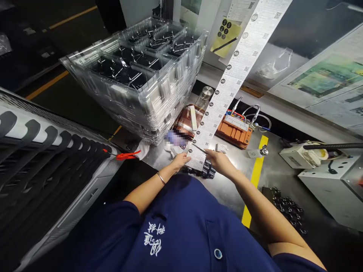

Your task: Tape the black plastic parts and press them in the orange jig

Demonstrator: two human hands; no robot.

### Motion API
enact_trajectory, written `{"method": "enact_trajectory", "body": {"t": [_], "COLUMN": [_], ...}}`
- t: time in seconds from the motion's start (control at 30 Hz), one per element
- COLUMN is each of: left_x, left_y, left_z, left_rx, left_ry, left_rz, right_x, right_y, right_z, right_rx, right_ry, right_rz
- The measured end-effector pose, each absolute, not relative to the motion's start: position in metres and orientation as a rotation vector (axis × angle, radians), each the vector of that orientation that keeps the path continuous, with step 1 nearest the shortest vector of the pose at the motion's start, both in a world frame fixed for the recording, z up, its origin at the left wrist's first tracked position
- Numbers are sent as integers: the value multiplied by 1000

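Observation:
A long white strip of printed labels (217, 109) with round black marks and square codes runs up from the bench between my hands. My left hand (180, 161) pinches its lower left edge between thumb and fingers. In my right hand (219, 161) is a thin dark pen (199, 148), lying across the strip near its lower end. Black cylindrical parts (209, 170) show beneath the strip's bottom edge, partly covered by it.
Stacked clear plastic trays (167, 87) of black parts stand at the left. Behind the strip are a lidded jar (205, 94) and an orange fixture (234, 130) with hoses. A small bottle (258, 152), black parts (287, 207) and a white machine (331, 185) are at right.

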State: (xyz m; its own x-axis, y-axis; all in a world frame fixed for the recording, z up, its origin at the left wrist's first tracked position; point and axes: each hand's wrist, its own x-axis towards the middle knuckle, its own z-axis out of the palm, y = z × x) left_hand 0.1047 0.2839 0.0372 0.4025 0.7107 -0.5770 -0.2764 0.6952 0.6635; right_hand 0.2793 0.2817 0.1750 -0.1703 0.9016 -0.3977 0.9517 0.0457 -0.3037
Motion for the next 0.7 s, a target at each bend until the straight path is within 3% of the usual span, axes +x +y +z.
{"method": "enact_trajectory", "body": {"t": [0.3,0.7], "left_x": [95,89], "left_y": [269,264], "left_z": [44,44], "left_rx": [477,427], "left_ry": [1084,1132], "left_rz": [794,800], "right_x": [230,212], "right_y": [272,264], "right_z": [165,160], "right_rx": [1603,1401], "right_ry": [2067,2110], "right_rz": [-297,-173]}}
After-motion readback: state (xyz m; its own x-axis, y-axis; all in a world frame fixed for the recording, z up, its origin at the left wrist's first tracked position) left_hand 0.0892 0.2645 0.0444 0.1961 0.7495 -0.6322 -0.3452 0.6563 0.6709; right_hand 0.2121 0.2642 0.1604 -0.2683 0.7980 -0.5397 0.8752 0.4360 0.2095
